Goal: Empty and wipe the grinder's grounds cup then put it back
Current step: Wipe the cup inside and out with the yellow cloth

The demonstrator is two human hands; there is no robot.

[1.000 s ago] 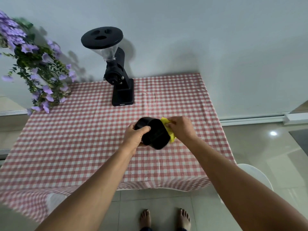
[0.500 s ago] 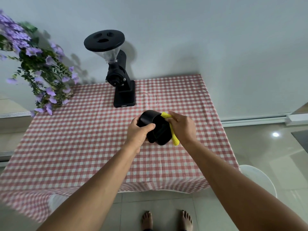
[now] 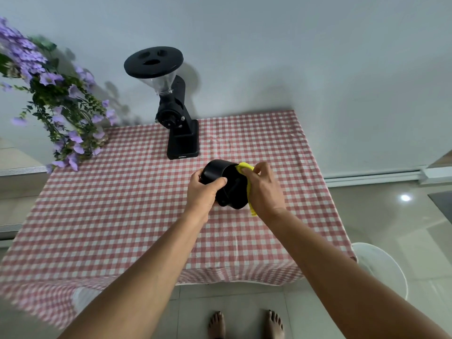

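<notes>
Mid-wipe, gripping the black grounds cup [image 3: 231, 189] in the left hand [image 3: 204, 193], fingers curled round its wall, over the checked tablecloth [image 3: 122, 204], pinching a yellow cloth [image 3: 243, 166] at its rim with the right hand [image 3: 265, 192]; next, probably carrying it back upright beneath the grinder [image 3: 182, 139] beyond.

Your black grounds cup [image 3: 232, 189] lies tipped on its side between your hands, gripped by your left hand [image 3: 204, 194]; the yellow cloth [image 3: 244, 166] sits at its rim, pinched by your right hand [image 3: 265, 192]; the black grinder [image 3: 182, 140] stands upright beyond both.
</notes>
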